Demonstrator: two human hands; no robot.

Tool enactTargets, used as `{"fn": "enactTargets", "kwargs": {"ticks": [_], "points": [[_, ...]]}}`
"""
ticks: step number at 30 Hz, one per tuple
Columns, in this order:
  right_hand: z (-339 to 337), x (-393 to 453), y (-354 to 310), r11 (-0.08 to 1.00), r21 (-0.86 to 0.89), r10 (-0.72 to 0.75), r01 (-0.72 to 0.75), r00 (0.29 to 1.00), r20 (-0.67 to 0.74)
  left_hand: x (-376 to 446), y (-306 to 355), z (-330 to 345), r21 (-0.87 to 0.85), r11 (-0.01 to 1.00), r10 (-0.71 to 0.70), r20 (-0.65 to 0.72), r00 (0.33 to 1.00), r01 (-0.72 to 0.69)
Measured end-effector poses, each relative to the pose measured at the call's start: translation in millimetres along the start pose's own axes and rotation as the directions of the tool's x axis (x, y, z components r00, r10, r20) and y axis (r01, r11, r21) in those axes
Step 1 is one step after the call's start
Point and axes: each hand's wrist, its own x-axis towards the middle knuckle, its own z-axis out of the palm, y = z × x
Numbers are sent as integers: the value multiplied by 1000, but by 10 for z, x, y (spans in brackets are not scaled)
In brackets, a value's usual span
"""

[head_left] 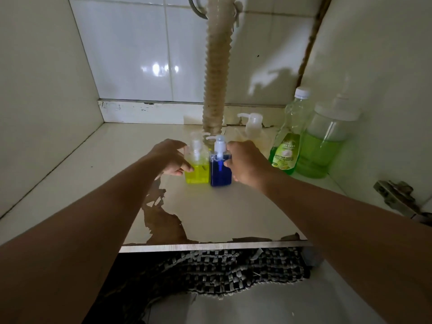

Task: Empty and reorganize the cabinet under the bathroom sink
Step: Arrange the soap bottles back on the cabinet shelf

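Under the sink, left hand (171, 157) touches yellow bottle (196, 166); right hand (245, 163) blue bottle (221, 169).

Centre of cabinet floor (112, 160): two pump bottles side by side, touching, just before the drain hose (216, 73)
Left pump bottle (196, 169): left hand (171, 157) on its left side
Right pump bottle (221, 170): right hand (245, 163) on its right side
Behind, right of hose: small pump bottle (252, 126)
Right wall: labelled bottle (288, 136), with large jar (323, 146) to its right
Before the cabinet: mat (233, 270) on the floor
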Motion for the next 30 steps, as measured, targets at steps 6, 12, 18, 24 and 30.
{"fn": "enactTargets", "kwargs": {"ticks": [6, 12, 18, 24, 30], "points": [[114, -39, -43, 988, -155, 12, -22, 998, -68, 116, -11, -13, 1, 1000, 18, 0, 1000, -18], [223, -42, -61, 970, -244, -21, -20, 986, -165, 139, -43, -20, -6, 1000, 28, -9, 1000, -28], [218, -25, -45, 959, -283, -45, -4, 985, -165, 176, -42, -56, 3, 1000, 11, 4, 1000, -11], [236, 25, -83, 976, -215, 6, -30, 994, -111, 187, -42, -65, -12, 1000, -11, -17, 1000, 10], [257, 20, -109, 985, -147, 74, -86, 993, -88, 117, -70, 18, 6, 1000, -2, -87, 996, 3]]}}
